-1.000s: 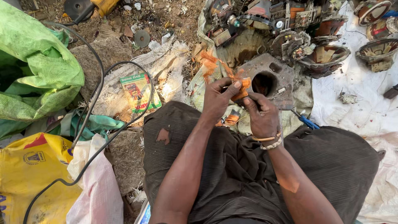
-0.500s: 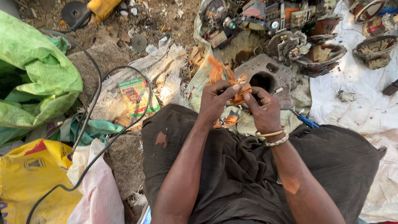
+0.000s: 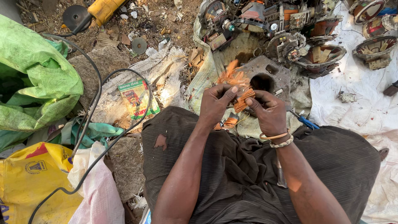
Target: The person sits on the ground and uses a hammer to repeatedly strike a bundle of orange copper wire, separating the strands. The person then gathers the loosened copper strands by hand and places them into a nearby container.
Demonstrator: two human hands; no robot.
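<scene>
Head view, and we go from the left edge to the right. At the far left we see a green woven sack, and under it, in the lower left corner, a yellow bag with a white and pink bag just beside it. A black cable loops over the ground from the upper left down to the lower left. At the top left lies a yellow power tool with a dark disc next to it. A small printed packet rests on frayed white sacking, left of the middle.

In the middle of the frame the left hand and the right hand meet above the lap. Both are closed on a bundle of copper wire: the left thumb and fingers pinch one end, the right fingers pinch the other end, and loose strands fan up behind them. The hands hide the middle part of the bundle. Just behind it sits a grey block with a round hole. The right wrist carries two bangles. A blue-handled tool lies just right of that hand.

At the upper right we see a heap of dismantled motor parts, and a white cloth covers the right side.
</scene>
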